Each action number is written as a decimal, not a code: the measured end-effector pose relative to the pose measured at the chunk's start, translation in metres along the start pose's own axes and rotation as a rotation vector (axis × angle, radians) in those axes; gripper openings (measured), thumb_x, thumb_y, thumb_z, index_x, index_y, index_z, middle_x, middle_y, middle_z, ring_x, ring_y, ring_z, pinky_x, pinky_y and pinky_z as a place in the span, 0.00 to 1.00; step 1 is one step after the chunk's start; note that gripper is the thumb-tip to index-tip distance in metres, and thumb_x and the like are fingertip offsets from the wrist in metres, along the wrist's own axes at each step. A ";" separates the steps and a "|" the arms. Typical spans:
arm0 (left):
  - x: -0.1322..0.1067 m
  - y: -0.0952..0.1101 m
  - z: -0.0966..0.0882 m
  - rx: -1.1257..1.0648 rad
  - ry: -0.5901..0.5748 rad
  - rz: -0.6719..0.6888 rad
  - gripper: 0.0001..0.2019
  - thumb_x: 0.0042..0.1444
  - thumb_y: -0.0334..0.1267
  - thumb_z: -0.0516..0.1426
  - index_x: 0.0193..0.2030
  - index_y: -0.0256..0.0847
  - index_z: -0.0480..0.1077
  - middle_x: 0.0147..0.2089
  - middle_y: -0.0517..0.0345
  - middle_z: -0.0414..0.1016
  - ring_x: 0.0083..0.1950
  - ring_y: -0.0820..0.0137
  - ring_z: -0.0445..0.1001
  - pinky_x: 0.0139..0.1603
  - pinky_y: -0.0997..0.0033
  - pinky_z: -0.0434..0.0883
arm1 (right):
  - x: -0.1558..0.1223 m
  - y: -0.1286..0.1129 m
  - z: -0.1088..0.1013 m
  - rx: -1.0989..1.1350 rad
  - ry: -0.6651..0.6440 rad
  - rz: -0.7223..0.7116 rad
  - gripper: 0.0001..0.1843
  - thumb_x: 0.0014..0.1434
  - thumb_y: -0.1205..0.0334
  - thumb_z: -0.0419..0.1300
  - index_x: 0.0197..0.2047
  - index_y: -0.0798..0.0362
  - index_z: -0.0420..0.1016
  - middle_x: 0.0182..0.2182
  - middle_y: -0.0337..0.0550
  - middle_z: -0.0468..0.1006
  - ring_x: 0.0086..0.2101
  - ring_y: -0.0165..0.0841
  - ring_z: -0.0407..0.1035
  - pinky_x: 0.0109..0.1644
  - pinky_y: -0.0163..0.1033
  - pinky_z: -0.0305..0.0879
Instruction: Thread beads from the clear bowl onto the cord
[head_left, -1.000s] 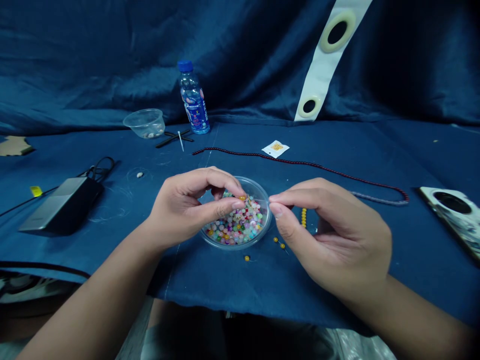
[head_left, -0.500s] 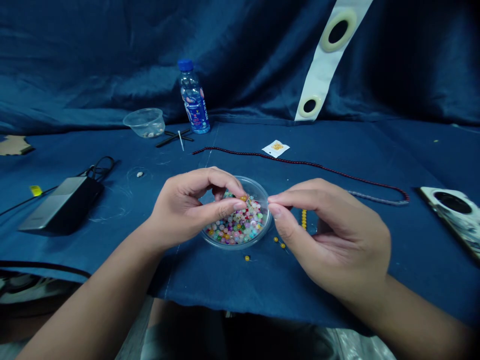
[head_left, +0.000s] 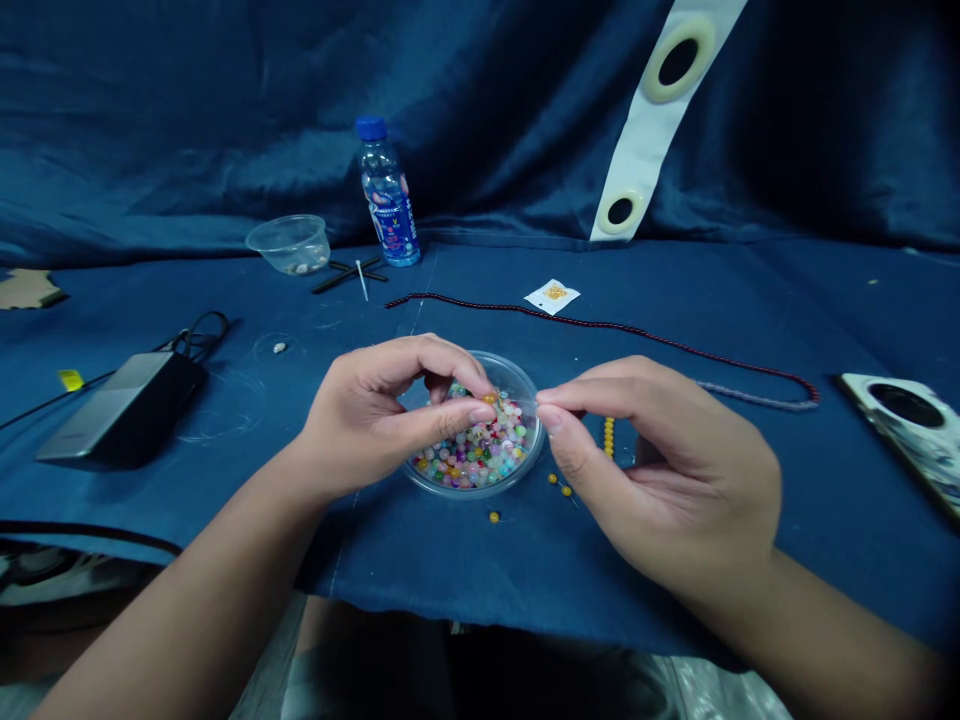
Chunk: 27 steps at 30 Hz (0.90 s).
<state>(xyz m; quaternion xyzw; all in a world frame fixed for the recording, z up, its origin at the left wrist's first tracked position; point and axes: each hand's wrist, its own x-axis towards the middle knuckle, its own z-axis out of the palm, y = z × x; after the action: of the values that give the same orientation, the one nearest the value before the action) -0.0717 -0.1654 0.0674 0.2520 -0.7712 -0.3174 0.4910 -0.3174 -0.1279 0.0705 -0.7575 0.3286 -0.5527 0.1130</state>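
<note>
Between the thumb and forefinger of my left hand (head_left: 390, 405) is a small amber-yellow bead (head_left: 490, 397). My right hand (head_left: 660, 450) is closed in a pinch to the right of it; what its fingertips hold is too fine to make out. Below both hands stands a clear round bowl (head_left: 472, 493) with many coloured beads (head_left: 480, 455) inside, partly covered by my left hand. A row of yellow beads (head_left: 609, 437) shows behind my right thumb. Two loose yellow beads (head_left: 559, 485) and a single yellow bead (head_left: 494, 517) lie on the cloth nearer me.
A dark red bead string (head_left: 600, 324) curves across the blue cloth behind the bowl, near a small white packet (head_left: 553, 296). Further back are a bottle (head_left: 388, 200) and a clear tub (head_left: 289, 245). A grey-black box (head_left: 124, 410) lies left, a phone (head_left: 904, 430) right.
</note>
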 end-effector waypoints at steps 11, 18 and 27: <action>0.000 0.001 -0.001 0.009 0.004 -0.001 0.09 0.63 0.31 0.75 0.47 0.42 0.85 0.45 0.52 0.89 0.43 0.67 0.85 0.43 0.67 0.82 | 0.000 0.000 0.000 0.011 0.002 0.006 0.10 0.70 0.74 0.68 0.45 0.48 0.85 0.36 0.39 0.86 0.34 0.33 0.80 0.38 0.41 0.76; -0.001 0.000 -0.001 0.011 0.006 -0.006 0.09 0.63 0.31 0.75 0.47 0.43 0.85 0.45 0.52 0.89 0.44 0.67 0.85 0.43 0.68 0.81 | 0.000 0.001 0.000 0.005 0.004 -0.001 0.11 0.70 0.74 0.68 0.45 0.46 0.85 0.36 0.39 0.86 0.34 0.34 0.80 0.37 0.42 0.77; 0.000 0.000 -0.001 0.021 0.006 -0.004 0.09 0.63 0.31 0.75 0.47 0.42 0.85 0.45 0.51 0.89 0.44 0.66 0.85 0.44 0.67 0.82 | 0.000 0.000 0.000 0.003 0.003 0.001 0.10 0.70 0.74 0.68 0.45 0.48 0.85 0.36 0.39 0.86 0.34 0.33 0.80 0.37 0.42 0.77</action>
<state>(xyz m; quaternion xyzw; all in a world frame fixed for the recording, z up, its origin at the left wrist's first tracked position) -0.0712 -0.1655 0.0680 0.2595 -0.7725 -0.3096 0.4900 -0.3174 -0.1281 0.0703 -0.7564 0.3281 -0.5543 0.1139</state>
